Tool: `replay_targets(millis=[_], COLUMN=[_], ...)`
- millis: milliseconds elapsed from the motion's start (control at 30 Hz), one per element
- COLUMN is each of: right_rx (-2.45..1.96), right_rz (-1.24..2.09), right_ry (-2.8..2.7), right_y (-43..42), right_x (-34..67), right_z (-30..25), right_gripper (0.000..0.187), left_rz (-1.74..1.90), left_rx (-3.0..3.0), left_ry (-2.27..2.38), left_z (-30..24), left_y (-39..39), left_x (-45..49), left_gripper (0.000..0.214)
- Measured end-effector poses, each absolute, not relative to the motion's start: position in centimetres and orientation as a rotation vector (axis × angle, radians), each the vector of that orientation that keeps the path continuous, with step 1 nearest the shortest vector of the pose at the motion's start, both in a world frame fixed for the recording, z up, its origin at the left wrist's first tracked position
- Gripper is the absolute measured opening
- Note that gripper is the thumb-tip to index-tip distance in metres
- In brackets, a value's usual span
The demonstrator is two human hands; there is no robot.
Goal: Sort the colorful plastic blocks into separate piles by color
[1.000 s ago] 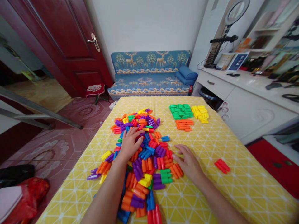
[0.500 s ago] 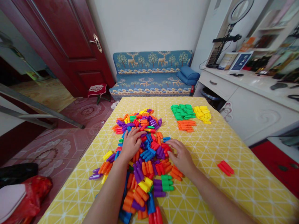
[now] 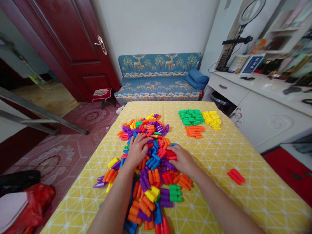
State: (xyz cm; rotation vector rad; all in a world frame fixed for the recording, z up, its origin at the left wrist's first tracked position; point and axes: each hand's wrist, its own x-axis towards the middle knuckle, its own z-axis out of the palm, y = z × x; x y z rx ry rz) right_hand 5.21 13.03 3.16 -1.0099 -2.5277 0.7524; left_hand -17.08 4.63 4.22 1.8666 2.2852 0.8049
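Note:
A long heap of plastic building blocks (image 3: 147, 175) in red, orange, purple, blue, green and yellow covers the left and middle of the table. My left hand (image 3: 137, 150) lies on the heap's left side, palm down, fingers stretched and apart, holding nothing I can see. At the heap's right edge, my right hand (image 3: 182, 160) has its thumb and fingers around a red block (image 3: 172, 155); the fingertips are partly hidden. Blue blocks (image 3: 153, 161) and purple blocks (image 3: 168, 165) lie just left of it.
Sorted by colour at the far right are green blocks (image 3: 191, 117), yellow blocks (image 3: 211, 119) and orange blocks (image 3: 195, 131). A red block pair (image 3: 236, 176) lies apart on the yellow tablecloth (image 3: 219, 201). Beyond stand a blue sofa (image 3: 156, 86) and a white cabinet (image 3: 268, 113).
My right hand has moved left, further into the heap's edge, with thumb and fingers now around the red block. My left hand has stayed in place.

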Motion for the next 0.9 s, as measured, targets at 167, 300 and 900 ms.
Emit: replay_targets(millis=[167, 300, 900], right_rx=[-1.065, -0.993, -1.198], right_rz=[0.799, 0.919, 1.503], right_ry=[-2.45, -2.339, -1.781], right_y=[12.8, 12.4, 15.9], right_x=[5.1, 5.3, 13.0], right_z=[2.8, 2.4, 3.1], right_gripper=[0.047, 0.043, 0.024], left_rz=[0.809, 0.812, 0.815], left_rx=[1.862, 1.858, 1.864], left_ry=[2.291, 2.288, 2.28], left_z=[4.3, 4.5, 4.1], left_y=[4.5, 4.5, 4.6], left_x=[-17.1, -16.9, -17.2], left_gripper=[0.043, 0.043, 0.044])
